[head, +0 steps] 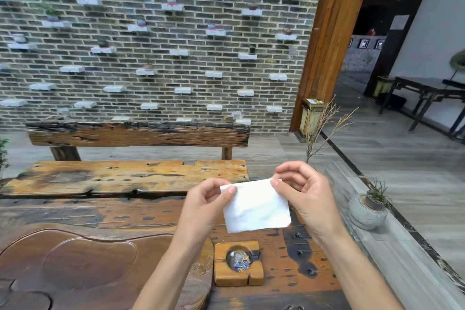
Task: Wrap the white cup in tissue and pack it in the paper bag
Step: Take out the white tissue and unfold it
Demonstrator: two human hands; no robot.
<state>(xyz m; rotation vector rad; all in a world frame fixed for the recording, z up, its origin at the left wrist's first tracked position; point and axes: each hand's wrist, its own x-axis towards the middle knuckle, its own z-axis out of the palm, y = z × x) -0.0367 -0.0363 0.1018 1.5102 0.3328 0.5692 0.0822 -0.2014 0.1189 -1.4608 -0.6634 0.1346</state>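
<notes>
A folded white tissue (255,205) hangs in the air above the wooden table (297,254). My left hand (205,205) pinches its upper left corner between thumb and fingers. My right hand (303,192) pinches its upper right corner. The tissue is a flat rectangle, tilted slightly down to the right. No white cup and no paper bag are in view.
A carved wooden tea tray (83,259) fills the near left of the table. A square wooden ashtray (238,263) with a shiny insert lies below the tissue. A small grey pot with a plant (367,210) stands on the ledge at right. A rough wooden bench (125,176) stands beyond the table.
</notes>
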